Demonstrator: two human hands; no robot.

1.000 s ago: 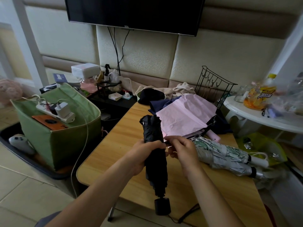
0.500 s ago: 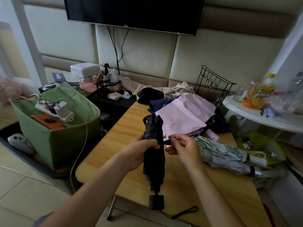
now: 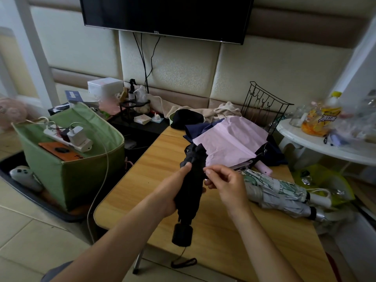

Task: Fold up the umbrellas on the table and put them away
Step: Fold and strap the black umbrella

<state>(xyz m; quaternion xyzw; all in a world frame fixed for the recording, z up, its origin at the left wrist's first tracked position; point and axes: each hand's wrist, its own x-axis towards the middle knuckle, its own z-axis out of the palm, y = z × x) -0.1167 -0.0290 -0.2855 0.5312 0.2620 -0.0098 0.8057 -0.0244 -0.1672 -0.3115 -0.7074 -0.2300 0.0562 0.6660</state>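
Observation:
My left hand point(image 3: 173, 190) grips a collapsed black umbrella point(image 3: 190, 192) around its middle, thumb pressed on the bunched fabric, and holds it upright over the wooden table point(image 3: 223, 241). Its black handle point(image 3: 182, 234) and wrist strap hang at the bottom. My right hand point(image 3: 225, 183) pinches the umbrella's fabric or strap at its right side; which one is unclear. A pink umbrella point(image 3: 230, 139) lies half open behind. Two folded pale patterned umbrellas point(image 3: 276, 192) lie at the right.
A green fabric bin point(image 3: 67, 159) with a power strip stands on the floor to the left. A wire rack point(image 3: 264, 106) rises at the table's back right, beside a white round side table point(image 3: 325, 147) with bottles. A TV hangs on the padded wall.
The black umbrella has been raised and brought nearer. My left thumb now presses the fabric higher up. My right hand shifted from the umbrella's middle to pinching at its upper right side.

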